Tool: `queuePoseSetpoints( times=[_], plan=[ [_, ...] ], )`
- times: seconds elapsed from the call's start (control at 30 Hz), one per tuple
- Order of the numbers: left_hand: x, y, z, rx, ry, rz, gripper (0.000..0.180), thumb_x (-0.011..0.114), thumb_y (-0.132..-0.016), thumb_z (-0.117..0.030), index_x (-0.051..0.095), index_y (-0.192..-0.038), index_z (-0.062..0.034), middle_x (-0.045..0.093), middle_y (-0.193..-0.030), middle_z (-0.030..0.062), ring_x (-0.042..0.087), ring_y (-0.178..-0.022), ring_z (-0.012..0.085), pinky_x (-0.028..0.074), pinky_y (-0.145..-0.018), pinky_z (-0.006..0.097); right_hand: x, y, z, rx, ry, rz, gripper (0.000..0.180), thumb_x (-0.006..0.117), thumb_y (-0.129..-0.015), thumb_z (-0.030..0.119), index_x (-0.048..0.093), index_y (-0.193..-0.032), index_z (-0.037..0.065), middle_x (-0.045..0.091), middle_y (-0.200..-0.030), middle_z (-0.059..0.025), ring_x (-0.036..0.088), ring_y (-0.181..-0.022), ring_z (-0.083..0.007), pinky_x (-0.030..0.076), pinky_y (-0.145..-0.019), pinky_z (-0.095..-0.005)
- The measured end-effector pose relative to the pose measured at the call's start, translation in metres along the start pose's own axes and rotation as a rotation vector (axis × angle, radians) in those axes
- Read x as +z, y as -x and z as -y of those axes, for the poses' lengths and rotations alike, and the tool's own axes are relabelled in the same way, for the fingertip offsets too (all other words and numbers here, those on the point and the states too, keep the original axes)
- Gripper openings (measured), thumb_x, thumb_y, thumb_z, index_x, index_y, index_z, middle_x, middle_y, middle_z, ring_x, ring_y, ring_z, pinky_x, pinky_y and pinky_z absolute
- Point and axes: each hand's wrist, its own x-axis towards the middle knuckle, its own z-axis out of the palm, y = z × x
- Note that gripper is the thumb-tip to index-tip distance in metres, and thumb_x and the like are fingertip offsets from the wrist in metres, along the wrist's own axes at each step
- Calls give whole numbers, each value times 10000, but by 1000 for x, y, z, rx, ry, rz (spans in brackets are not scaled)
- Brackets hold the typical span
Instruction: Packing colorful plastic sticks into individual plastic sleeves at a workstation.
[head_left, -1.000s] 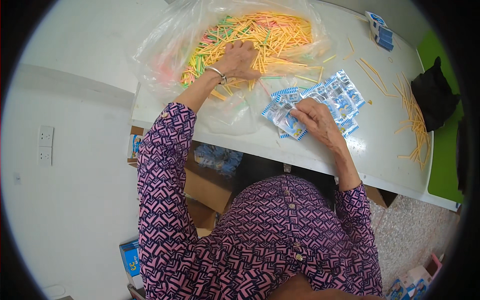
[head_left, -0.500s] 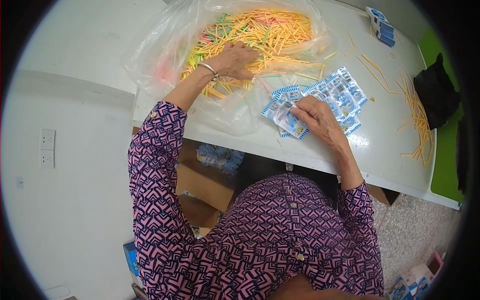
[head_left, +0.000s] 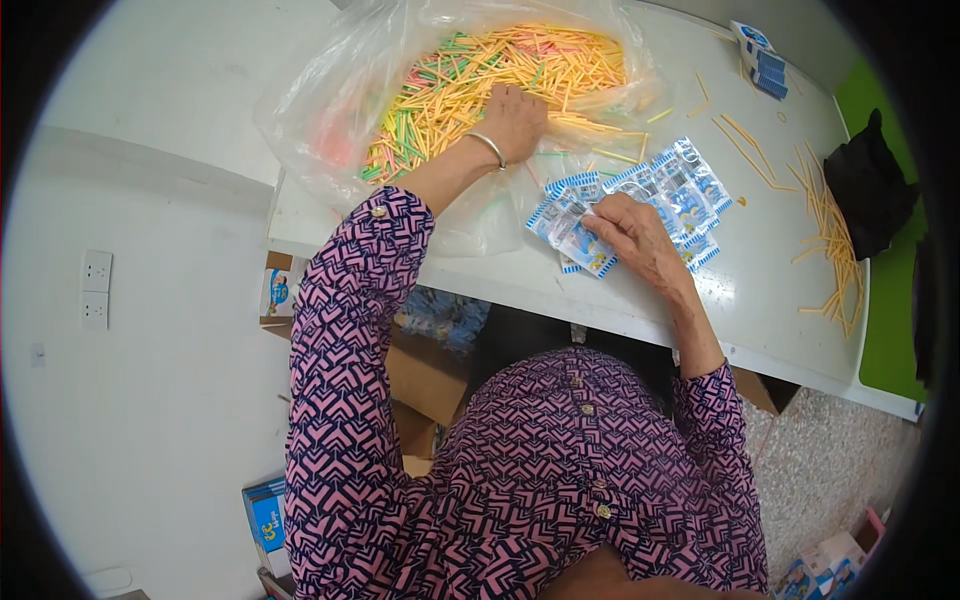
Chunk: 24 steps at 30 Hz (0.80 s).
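Note:
My left hand (head_left: 516, 124), with a bangle at the wrist, lies on a heap of thin, straw-like sticks (head_left: 440, 115), mostly yellow with some green and pink. Its fingers curl down into the sticks; the tips and anything in them are hidden. A large clear plastic bag (head_left: 330, 75) lies spread around the heap. To the right, my right hand (head_left: 638, 238) is closed, thumb against fingers, on a flat blue-and-white packet (head_left: 570, 228). Several similar packets (head_left: 690, 190) overlap beside and beneath that hand.
Loose yellow sticks (head_left: 835, 245) lie along the table's right side, next to a black cloth-like item (head_left: 872, 190). A blue-and-white stack (head_left: 765, 62) stands at the far right. Cardboard boxes (head_left: 425, 380) sit below the white table (head_left: 560, 300), whose front edge faces me.
My left hand has moved right across the heap, and its spread fingers have curled down into the sticks. My right hand stays on the packet, almost unmoved.

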Motion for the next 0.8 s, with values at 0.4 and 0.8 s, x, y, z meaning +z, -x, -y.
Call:
queuePoseSetpoints(
  times=[0.4,0.8],
  plan=[
    [-24,16,30,-240,429,253,156,444,-832,-105,511,-917,8,578,-885,205,552,-871,351,430,-774,432,-3,1,-7,3,-16,17,242,590,-849,190,560,-788,-42,516,-695,-116,489,-655,-225,381,-605,-336],
    [5,41,66,-517,938,22,266,485,-922,-246,469,-1005,6,571,-808,99,562,-775,175,451,-704,306,-7,-1,2,97,-74,63,287,571,-866,200,500,-738,-46,426,-632,-82,402,-608,-170,328,-565,-315]
  ],
)
